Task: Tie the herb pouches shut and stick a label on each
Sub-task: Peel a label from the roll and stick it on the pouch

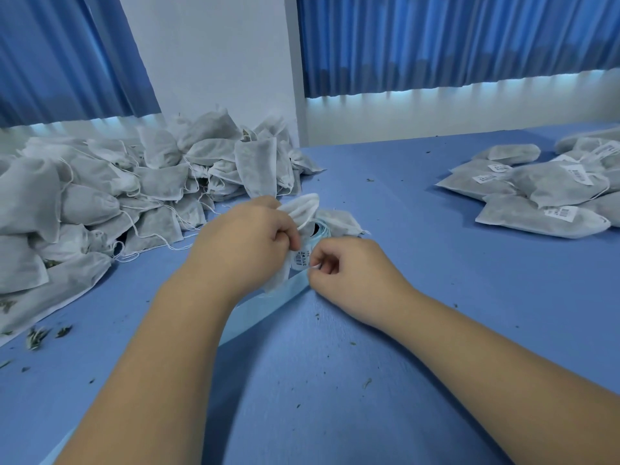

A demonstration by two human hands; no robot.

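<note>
At the bench (419,330) middle, the left hand (248,236) grips a pouch (302,206), fingers (285,234) curled round it; the right hand (349,270) pinches a label (301,258) against it. Plain pouches (100,196) heap at 10 o'clock, labelled pouches (543,193) at 2 o'clock.

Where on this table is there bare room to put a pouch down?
Bare table lies between the right hand and the labelled pouches on the right, and at the near edge beyond the right forearm. The left is crowded with the heap of unlabelled pouches; mid-table the left hand grips a pouch, the right pinches a label.
</note>
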